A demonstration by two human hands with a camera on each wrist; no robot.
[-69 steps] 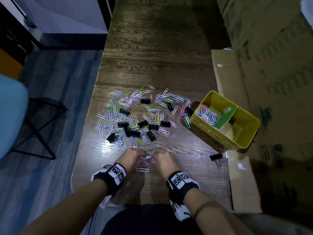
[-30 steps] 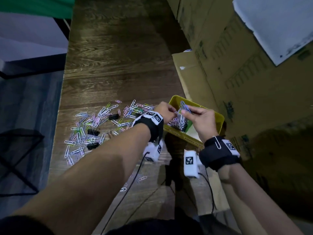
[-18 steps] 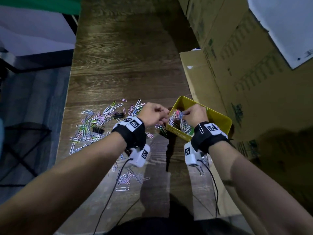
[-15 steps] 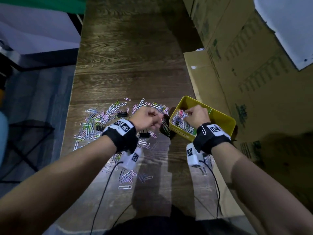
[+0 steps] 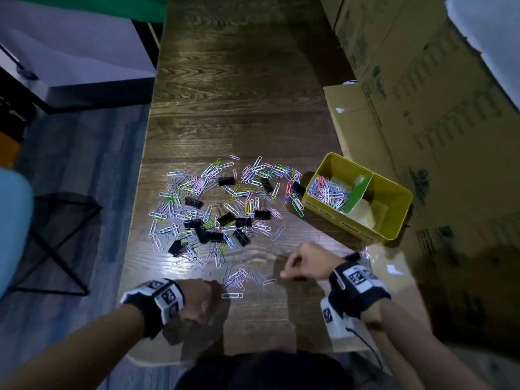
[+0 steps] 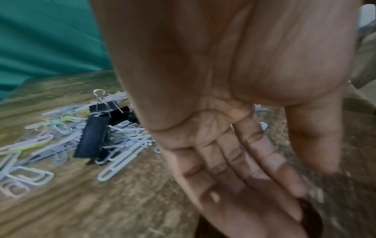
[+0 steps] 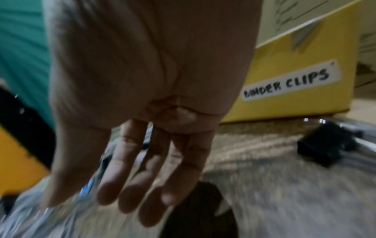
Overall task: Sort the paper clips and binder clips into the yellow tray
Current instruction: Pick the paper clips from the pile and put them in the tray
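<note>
On the wooden tabletop (image 5: 242, 108) lies a wide scatter of coloured paper clips (image 5: 213, 198), and black binder clips (image 5: 197, 223) are mixed among them. The yellow tray (image 5: 394, 209) stands at the right of this scatter, just beside its edge. A green divider (image 5: 358, 194) cuts the tray in two parts. The left part holds a heap of paper clips; what lies in the right part is pale and I cannot tell what it is.

From the head view, both hands are low, near the person. The left hand (image 5: 198, 301) is beside a small group of paper clips (image 5: 239, 277), and the right hand (image 5: 306, 263) is on the other side of this group. In this view the fingers look bent, but it is not clear if they hold something.

The wrist views show more. The left hand (image 6: 234, 128) has its fingers straight and close together, pointing down to the tabletop, and nothing is between them. The right hand (image 7: 142, 128) has relaxed, slightly spread fingers, also holding nothing. Only the right wrist view shows the tray's label (image 7: 289, 82), which reads "BINDER CLIPS", and one binder clip (image 7: 325, 145) lying alone near the tray. This view is blurred.
</note>
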